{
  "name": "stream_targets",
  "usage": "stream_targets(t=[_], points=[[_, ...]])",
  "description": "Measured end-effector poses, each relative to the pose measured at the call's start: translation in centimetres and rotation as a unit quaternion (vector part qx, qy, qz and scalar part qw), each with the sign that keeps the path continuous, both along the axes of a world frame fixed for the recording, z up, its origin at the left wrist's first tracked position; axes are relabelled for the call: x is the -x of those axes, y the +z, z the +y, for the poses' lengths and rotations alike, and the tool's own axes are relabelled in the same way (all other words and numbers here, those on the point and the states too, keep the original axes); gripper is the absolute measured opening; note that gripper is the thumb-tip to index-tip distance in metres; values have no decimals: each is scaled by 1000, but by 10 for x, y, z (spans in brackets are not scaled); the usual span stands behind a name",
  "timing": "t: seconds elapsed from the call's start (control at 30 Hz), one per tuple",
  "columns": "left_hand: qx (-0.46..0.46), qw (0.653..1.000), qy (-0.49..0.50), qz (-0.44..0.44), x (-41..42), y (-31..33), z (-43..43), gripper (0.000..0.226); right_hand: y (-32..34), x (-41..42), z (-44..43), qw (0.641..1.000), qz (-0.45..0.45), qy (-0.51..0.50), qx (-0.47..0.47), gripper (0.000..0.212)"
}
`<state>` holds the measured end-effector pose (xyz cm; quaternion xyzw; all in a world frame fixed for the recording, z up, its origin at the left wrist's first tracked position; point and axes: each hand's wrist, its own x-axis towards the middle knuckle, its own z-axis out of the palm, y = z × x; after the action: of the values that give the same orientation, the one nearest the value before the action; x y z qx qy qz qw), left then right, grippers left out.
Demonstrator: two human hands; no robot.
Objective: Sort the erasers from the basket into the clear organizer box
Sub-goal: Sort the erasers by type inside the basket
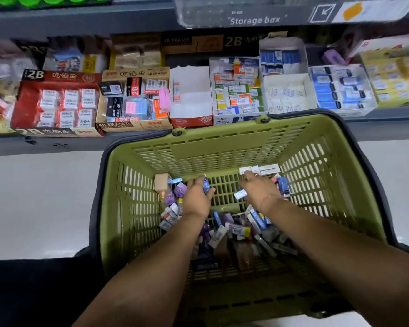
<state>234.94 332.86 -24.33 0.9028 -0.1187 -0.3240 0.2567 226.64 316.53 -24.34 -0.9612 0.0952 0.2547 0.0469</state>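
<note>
Forearms: left forearm [137,274] and right forearm [340,251] both down inside the green basket [222,131], over its near rim.
Left hand [196,200]: closed grip round a blue eraser [206,186], held clear above the basket floor.
Right hand [261,191]: grip pinching a small blue-and-white eraser [240,194] at the thumb side; fingertips forward by the white erasers [262,169] against the far wall, contact with those not clear.
Erasers: loose mixed heap [234,228] on the basket floor, mostly beneath and behind the hands.
Clear organizer box [351,112]: on the shelf [392,113] beyond the basket's far right corner, well apart from both hands, partly filled with rows of blue erasers.
Risk, drop: likely loss of the small eraser from the right grip on any reach for a second piece; apparently held only at one edge. Back into the heap, then a fresh search.
Risk, lift-out: tall basket walls; possible knock of a wrist on the far rim on the way up and over, enough to jolt a piece loose.
Risk, mis-sort: several open cartons side by side on the shelf, a white carton [289,93] just beside the clear box; easy to land in the wrong one.
Risk, box: probably light plastic; a careless drop-in could shove it back or upset the rows.
</note>
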Motion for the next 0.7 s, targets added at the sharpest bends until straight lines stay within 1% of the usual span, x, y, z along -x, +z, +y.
stream_targets(t=[0.03, 0.07, 0.13, 0.17, 0.23, 0.3, 0.37, 0.43, 0.5, 0.53, 0.57, 0.67, 0.7], points=[[-1, 1000, 3, -4, -2, -2, -1, 54, -2, -3, 0, 1000, -5, -5, -3, 34], [-4, 1000, 4, -8, -4, -4, -2, 55, -4, -7, 2, 999, -14, -31, -17, 33], [-10, 1000, 1, -20, -5, -8, -4, 57, -7, -14, 9, 988, -46, -128, -72, 34], [-11, 1000, -3, -25, -5, -10, -4, 57, -9, -19, 14, 974, -68, -187, -109, 31], [-14, 999, -6, -35, -5, -15, -2, 57, -16, -29, 25, 932, -98, -302, -176, 27], [-28, 999, 8, -43, -5, -18, 0, 56, -24, -36, 35, 891, -93, -383, -227, 25], [-33, 998, 23, -50, -4, -20, 4, 56, -29, -41, 44, 853, -83, -427, -287, 26], [-19, 998, 18, -61, -5, -20, 7, 55, -29, -45, 54, 804, -86, -459, -368, 21], [-3, 997, 11, -78, -9, -21, 13, 52, -26, -49, 64, 774, -85, -463, -424, 24], [0, 996, 11, -84, -11, -20, 16, 50, -24, -50, 68, 768, -75, -457, -443, 29], [1, 996, 7, -89, -13, -20, 18, 48, -23, -51, 70, 770, -65, -446, -451, 33], [6, 996, -24, -87, -15, -17, 23, 45, -17, -46, 65, 793, -53, -411, -446, 36], [9, 996, -29, -85, -15, -15, 25, 45, -15, -42, 61, 808, -44, -399, -431, 34]])
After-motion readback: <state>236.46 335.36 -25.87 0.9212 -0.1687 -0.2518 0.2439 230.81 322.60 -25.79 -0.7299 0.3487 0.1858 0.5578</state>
